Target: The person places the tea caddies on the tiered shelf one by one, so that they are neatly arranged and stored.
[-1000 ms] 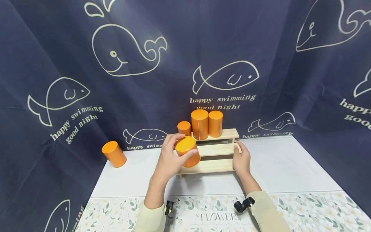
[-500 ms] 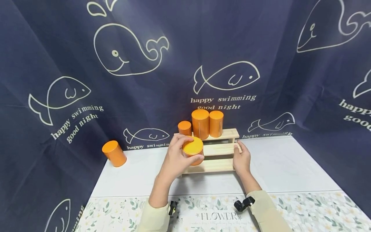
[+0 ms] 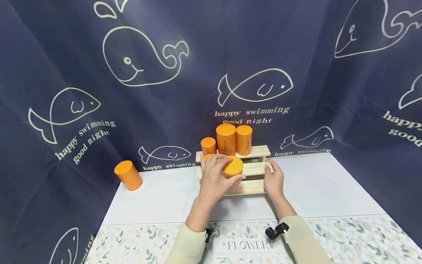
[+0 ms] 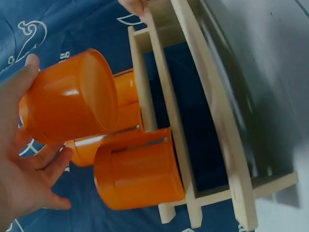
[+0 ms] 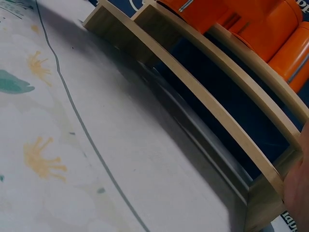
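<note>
My left hand (image 3: 214, 179) holds an orange canister (image 3: 233, 165) with a lighter lid, thumb on the near side and fingers at the back. In the left wrist view this canister (image 4: 72, 96) is tilted and lies apart from the wooden tiered rack (image 4: 212, 96). Another canister (image 4: 140, 174) stands at the left of the rack's middle tier, mostly hidden behind my hand in the head view. On the top tier stand a short canister (image 3: 208, 146), a tall one (image 3: 226, 141) and a narrower one (image 3: 244, 141). My right hand (image 3: 274, 179) grips the rack's right end.
One more orange canister (image 3: 128, 175) stands on the white tabletop (image 3: 158, 205) far to the left. A dark blue curtain (image 3: 184, 110) with whale and fish drawings hangs right behind the rack. A flower-printed cloth (image 3: 356, 238) covers the table's near part.
My left hand has moved to the right with the canister, from the rack's left end toward its middle. The right hand stays on the rack's end.
</note>
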Tool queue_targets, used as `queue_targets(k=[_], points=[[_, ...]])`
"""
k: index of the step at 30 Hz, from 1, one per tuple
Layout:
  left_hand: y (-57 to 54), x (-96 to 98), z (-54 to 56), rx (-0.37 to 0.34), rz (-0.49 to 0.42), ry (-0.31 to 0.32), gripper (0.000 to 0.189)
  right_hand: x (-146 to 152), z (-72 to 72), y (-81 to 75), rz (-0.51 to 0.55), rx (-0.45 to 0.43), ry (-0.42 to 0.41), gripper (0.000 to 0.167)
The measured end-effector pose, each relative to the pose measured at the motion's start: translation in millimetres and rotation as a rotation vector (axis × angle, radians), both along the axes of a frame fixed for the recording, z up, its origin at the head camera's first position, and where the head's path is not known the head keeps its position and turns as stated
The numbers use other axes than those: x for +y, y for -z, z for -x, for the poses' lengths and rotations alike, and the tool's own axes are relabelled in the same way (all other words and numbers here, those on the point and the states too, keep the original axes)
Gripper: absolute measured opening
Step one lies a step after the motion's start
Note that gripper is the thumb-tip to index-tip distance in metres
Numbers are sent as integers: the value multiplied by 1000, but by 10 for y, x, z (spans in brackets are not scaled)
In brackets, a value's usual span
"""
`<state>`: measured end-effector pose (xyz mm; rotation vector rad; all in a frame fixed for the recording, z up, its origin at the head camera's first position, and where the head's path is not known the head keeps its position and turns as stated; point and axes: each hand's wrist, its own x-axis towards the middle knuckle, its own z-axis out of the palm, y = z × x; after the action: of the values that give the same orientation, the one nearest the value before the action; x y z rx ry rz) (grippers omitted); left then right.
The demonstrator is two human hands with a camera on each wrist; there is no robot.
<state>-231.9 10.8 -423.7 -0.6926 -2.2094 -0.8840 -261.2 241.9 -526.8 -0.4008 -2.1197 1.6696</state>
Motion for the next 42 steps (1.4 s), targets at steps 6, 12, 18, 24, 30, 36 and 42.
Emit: queue_targets(k=[6,12,18,24,30,36,42], points=[[120,86,78,103,69,-65,58,0,19,-2,-14,-5,11,50],[205,155,151,151,100,-98,57,9,9,9,-25,4,21,49],[231,179,179,131,144,-90,57,5,6,12,-23,-9,18,49],[259,181,186,114,212,-117,51,7,17,33,-33,-8,7,49],[253,138,181,104,276,-139,34,8,16,41,-29,-4,16,49],[237,100,198,65,312,-130,39,14,28,45,-23,-6,22,49],[226,95,187,61,349,-145,43,5,18,43,-9,4,14,49]])
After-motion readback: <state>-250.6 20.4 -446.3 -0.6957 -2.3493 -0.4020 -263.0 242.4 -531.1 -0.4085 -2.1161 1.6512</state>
